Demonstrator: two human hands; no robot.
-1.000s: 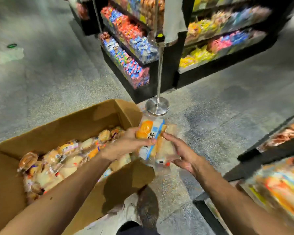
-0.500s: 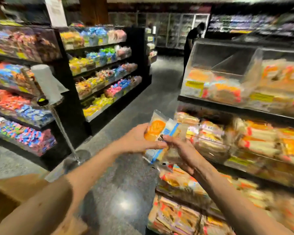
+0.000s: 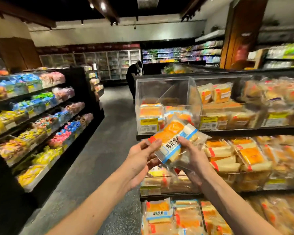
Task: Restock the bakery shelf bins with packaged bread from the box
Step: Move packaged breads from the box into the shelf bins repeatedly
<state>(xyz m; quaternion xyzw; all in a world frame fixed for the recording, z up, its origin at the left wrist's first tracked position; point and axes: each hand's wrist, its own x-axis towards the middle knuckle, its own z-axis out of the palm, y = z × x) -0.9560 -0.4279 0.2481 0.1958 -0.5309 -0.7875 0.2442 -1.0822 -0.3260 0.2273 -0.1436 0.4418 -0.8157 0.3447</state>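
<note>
Since the earlier frame the view has swung round and up to face the bakery shelf (image 3: 244, 130). The bread packet (image 3: 175, 133) has risen with both arms to the height of the middle tier. It is held in the air at the centre of the view, and the clear bin (image 3: 161, 89) stands just beyond it at 12 o'clock.

The left grip (image 3: 141, 158) pinches the packet's orange end from 9 o'clock. The right grip (image 3: 193, 156) curls round its lower side from 4 o'clock, thumb on the printed label. Holding it in two places probably keeps the soft, slippery wrapper flat and label-up, so it matches the packets already stacked. The bin is only part full, so it looks the likely target.

More bread (image 3: 236, 155) crowds the shelf at 3 o'clock, and sweets (image 3: 41, 116) line the racks at 9 o'clock.
</note>
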